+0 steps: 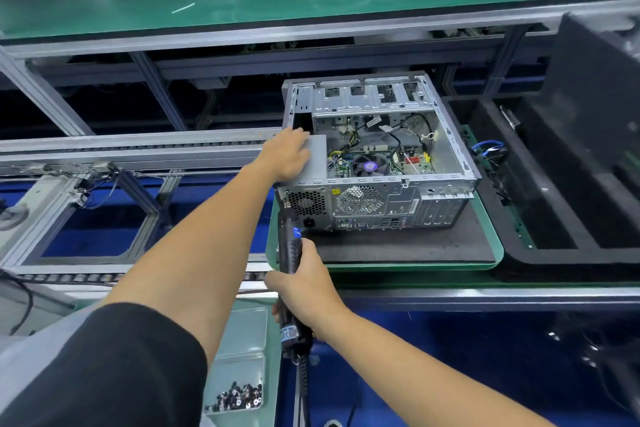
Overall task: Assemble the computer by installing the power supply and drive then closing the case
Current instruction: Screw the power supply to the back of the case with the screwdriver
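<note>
Head view: left hand (289,154) lies flat, steadying the power supply (317,158) in the case (450,146), while right hand (308,284) grips the screwdriver (290,246) at its rear corner, apparently for fastening.

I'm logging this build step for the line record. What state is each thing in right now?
Computer case: lying on its side, side panel off, inside open to view.
Power supply: seated in the case corner, left hand resting on it.
Electric screwdriver: gripped by the right hand, tip at the rear panel's edge.
CPU fan: mounted on the board.
Screw tray: holds some screws.
</note>
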`<state>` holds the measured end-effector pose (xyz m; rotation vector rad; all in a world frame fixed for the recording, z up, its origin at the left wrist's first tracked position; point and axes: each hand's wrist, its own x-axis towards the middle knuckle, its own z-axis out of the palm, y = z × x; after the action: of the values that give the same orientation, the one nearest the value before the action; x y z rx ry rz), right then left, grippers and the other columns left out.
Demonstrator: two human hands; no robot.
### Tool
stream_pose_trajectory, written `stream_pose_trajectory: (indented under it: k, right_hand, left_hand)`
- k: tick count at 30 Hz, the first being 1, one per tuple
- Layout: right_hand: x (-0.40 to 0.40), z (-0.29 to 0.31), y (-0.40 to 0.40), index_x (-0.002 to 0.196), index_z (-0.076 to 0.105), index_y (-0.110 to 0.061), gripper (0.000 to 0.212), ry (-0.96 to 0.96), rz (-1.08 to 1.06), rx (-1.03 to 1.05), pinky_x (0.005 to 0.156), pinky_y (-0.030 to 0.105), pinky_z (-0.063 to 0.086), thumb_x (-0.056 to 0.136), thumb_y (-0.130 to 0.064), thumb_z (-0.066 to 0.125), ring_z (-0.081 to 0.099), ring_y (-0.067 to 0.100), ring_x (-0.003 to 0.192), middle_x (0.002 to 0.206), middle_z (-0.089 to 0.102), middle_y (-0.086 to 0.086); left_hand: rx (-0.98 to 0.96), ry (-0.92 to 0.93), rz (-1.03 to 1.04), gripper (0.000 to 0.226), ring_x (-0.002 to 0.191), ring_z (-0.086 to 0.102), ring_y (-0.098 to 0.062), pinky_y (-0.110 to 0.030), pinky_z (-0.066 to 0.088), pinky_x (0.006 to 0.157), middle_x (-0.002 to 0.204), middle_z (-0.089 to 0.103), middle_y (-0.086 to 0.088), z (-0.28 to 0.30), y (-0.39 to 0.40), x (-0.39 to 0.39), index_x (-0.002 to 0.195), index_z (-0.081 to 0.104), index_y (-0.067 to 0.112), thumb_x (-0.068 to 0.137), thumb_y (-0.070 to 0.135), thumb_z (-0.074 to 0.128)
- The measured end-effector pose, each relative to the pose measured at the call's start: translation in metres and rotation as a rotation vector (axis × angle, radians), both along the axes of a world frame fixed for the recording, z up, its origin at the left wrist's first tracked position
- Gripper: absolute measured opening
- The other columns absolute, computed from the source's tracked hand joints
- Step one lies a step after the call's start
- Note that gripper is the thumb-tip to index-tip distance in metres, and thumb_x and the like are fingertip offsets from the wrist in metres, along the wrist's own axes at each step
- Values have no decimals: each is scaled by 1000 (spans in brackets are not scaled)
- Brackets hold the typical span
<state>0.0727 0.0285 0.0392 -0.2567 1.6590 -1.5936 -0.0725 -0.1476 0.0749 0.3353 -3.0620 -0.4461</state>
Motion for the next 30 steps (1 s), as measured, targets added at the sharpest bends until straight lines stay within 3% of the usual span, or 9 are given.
stream_pose_trajectory:
  k: [3,5,12,17,24,30]
  right_hand:
    - [-2,2,0,101,41,-21,38,20,2,26,48,31,46,70,-19,61,53,27,55,86,47,9]
    - [-4,2,0,102,42,-22,37,31,6,44,51,33,46,70,-19,61,53,27,60,87,47,9]
    - [-3,7,4,106,42,-20,38,47,18,69,56,42,51,74,-17,62,56,30,58,88,52,9]
    - [-4,10,5,107,42,-18,38,41,24,71,58,45,53,75,-16,62,58,29,54,85,54,8]
    - [-3,13,3,107,40,-18,39,23,17,84,46,33,48,76,-17,64,56,28,48,83,51,7]
    - [-4,9,2,106,41,-22,39,48,13,103,61,49,56,73,-19,62,59,30,65,92,53,12]
  left_hand:
    - [-33,12,20,45,139,26,-27,-46,28,109,146,36,-7,-16,2,2,141,35,6,100,23,29]
    - [-61,45,22,44,135,30,-26,-48,30,107,141,40,-7,-17,2,1,137,38,6,98,22,30]
    - [-117,38,99,53,138,20,-27,-48,17,109,151,29,-5,-17,6,-5,148,27,12,97,27,29]
    - [-182,53,118,48,129,28,-28,-45,22,102,143,37,-6,-18,8,-8,139,38,15,95,34,32]
    - [-104,99,116,41,135,25,-23,-45,17,105,136,45,-7,-19,7,-10,127,46,12,94,34,36]
    - [-55,144,138,34,124,32,-23,-39,20,93,124,54,-7,-19,4,-13,114,53,14,94,31,31]
